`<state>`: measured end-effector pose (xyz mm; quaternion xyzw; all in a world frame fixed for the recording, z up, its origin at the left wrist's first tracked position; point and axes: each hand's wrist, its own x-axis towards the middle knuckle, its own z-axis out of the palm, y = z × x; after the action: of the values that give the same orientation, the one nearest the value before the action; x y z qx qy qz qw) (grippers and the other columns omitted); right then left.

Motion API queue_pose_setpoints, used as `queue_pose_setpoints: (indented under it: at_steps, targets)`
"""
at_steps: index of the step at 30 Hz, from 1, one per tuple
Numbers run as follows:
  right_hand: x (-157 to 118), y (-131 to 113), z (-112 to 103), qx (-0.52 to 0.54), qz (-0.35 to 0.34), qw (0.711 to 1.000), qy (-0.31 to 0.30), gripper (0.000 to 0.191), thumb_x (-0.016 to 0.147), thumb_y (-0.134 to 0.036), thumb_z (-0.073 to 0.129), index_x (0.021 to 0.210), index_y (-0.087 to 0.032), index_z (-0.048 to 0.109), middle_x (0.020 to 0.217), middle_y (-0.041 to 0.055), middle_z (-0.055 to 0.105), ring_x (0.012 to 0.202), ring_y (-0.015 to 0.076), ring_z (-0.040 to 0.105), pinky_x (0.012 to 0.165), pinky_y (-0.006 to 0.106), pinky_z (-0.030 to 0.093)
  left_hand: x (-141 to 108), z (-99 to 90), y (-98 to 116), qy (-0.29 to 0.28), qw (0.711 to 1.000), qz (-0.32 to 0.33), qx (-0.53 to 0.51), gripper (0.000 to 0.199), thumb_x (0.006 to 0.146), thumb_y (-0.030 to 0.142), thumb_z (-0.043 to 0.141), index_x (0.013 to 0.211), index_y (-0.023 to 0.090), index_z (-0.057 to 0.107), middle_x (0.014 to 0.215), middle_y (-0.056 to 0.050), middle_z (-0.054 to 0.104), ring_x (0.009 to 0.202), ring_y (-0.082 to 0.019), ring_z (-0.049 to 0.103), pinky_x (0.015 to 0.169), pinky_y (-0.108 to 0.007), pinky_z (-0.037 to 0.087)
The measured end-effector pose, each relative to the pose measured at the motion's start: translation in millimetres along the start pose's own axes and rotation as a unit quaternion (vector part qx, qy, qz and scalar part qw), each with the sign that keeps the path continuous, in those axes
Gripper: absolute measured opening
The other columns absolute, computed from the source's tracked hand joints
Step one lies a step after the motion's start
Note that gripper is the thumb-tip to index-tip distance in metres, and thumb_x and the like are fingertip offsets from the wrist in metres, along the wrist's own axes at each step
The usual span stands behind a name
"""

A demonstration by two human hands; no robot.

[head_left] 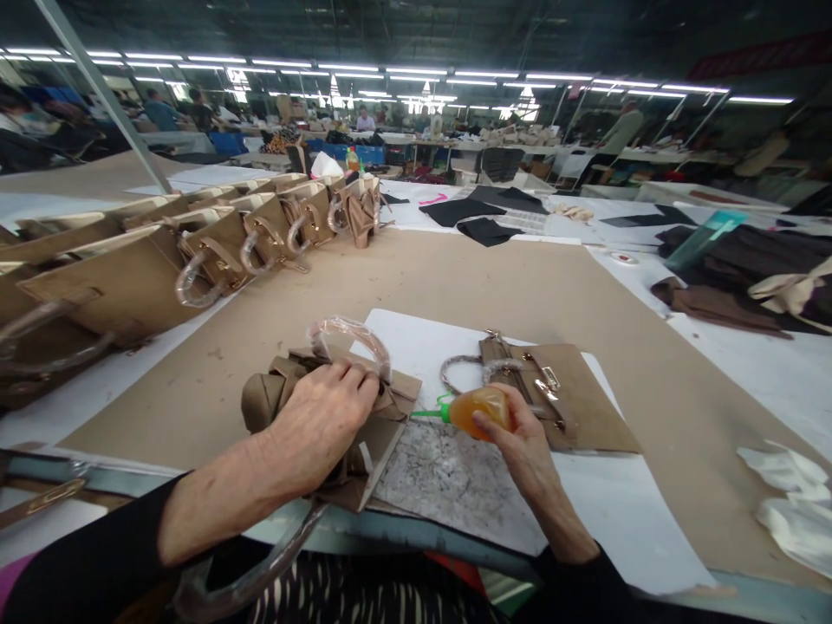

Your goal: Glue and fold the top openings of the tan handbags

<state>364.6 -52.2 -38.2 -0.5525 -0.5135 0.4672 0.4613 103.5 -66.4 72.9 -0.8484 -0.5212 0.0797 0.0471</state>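
Observation:
My left hand (325, 420) is closed over the upper part of a brown handbag (390, 425) that lies on its side at the table's front edge. One plastic-wrapped handle loops up behind my knuckles; the other hangs over the edge. In my right hand (520, 433) is a squeeze bottle (479, 412) of amber liquid, held sideways. Its thin green nozzle points left, with the tip close to the bag's edge; contact cannot be made out. Just beyond the right hand lies a second brown handbag (578, 394) with a metal clasp and a wrapped handle.
White sheets (637, 511) and a stained board (448, 477) lie under the work. Rows of brown handbags (130, 277) stand along the left. Black pieces (487, 230) are at the back, dark cloth (747, 269) at right. Crumpled white material (789, 494) sits near right. People are farther back.

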Motion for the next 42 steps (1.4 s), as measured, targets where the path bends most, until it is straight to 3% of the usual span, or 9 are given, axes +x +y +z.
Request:
queue_pose_setpoints:
  at_steps: [4,14,21,31,42]
  targets:
    - [-1.1,3.8,1.7,0.013,0.014,1.0,0.0,0.049,0.07,-0.045,0.075,0.107,-0.022,0.054,0.087,0.0008,0.061,0.08,0.0227,0.055,0.075,0.035,0.049,-3.1,3.6,0.1,0.022,1.0,0.0,-0.002,0.024,0.081,0.013,0.049,0.104,0.012,0.058,0.105,-0.012,0.061,0.097,-0.026,0.055,0.081,-0.04,0.049]
    - [-11.0,2.1,2.5,0.102,0.077,0.991,-0.029,0.046,0.07,-0.045,0.075,0.104,-0.023,0.055,0.091,0.0024,0.06,0.083,0.0246,0.057,0.062,0.036,0.057,-4.4,4.0,-0.1,0.027,1.0,0.009,0.01,0.028,0.078,0.01,0.052,0.105,0.011,0.058,0.104,-0.013,0.061,0.094,-0.027,0.056,0.078,-0.04,0.05]
    - [-21.1,0.3,7.9,0.14,0.097,0.985,-0.039,0.045,0.069,-0.043,0.077,0.102,-0.022,0.056,0.09,0.0034,0.062,0.081,0.0242,0.058,0.06,0.033,0.055,-3.0,0.9,1.1,0.022,1.0,0.003,0.011,0.024,0.078,0.011,0.052,0.101,0.012,0.059,0.103,-0.012,0.063,0.094,-0.027,0.057,0.078,-0.039,0.05]
    - [-38.5,5.7,6.9,0.155,0.106,0.978,-0.089,0.042,0.075,-0.04,0.074,0.107,-0.023,0.054,0.09,0.0023,0.061,0.081,0.0212,0.055,0.069,0.031,0.049,-2.6,1.7,-0.3,0.028,0.999,0.015,0.015,0.022,0.079,0.011,0.053,0.1,0.011,0.059,0.101,-0.012,0.063,0.092,-0.027,0.057,0.077,-0.039,0.05]
    - [-59.0,-3.3,12.9,0.183,0.135,0.968,-0.108,0.044,0.072,-0.041,0.076,0.107,-0.025,0.055,0.089,0.0027,0.061,0.078,0.0219,0.056,0.061,0.029,0.049,-1.7,1.2,1.1,0.023,1.0,0.003,0.014,0.018,0.079,0.013,0.055,0.096,0.012,0.059,0.097,-0.01,0.064,0.088,-0.026,0.058,0.072,-0.038,0.051]
